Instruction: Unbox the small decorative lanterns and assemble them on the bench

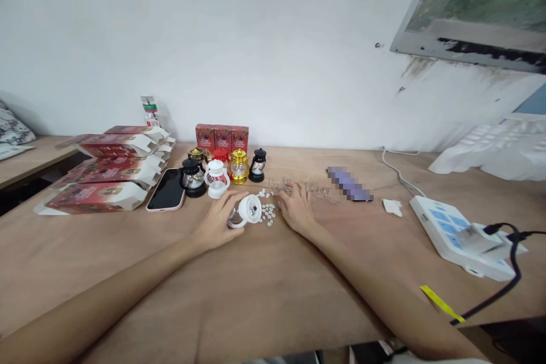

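My left hand [219,222] is closed around a small white lantern [250,209] with a clear body. The lantern is tipped on its side, its round white base facing right and showing a dark opening with something metallic inside. My right hand [296,209] rests palm down on the table just to the right, fingers apart; whether the fingertips touch a small piece is too fine to see. Between the hands lie several small silvery discs [268,213] like button cells. Small white plastic pieces [263,194] sit behind them. Thin bent wire pieces [319,190] spread beyond my right fingers.
Several small lanterns, among them a white one [217,179] and a gold one [239,168], stand behind my left hand. Red boxes [222,137] are by the wall. A phone [167,189] and flattened cartons [106,196] lie left; a purple item [347,183] and power strip [460,236] right.
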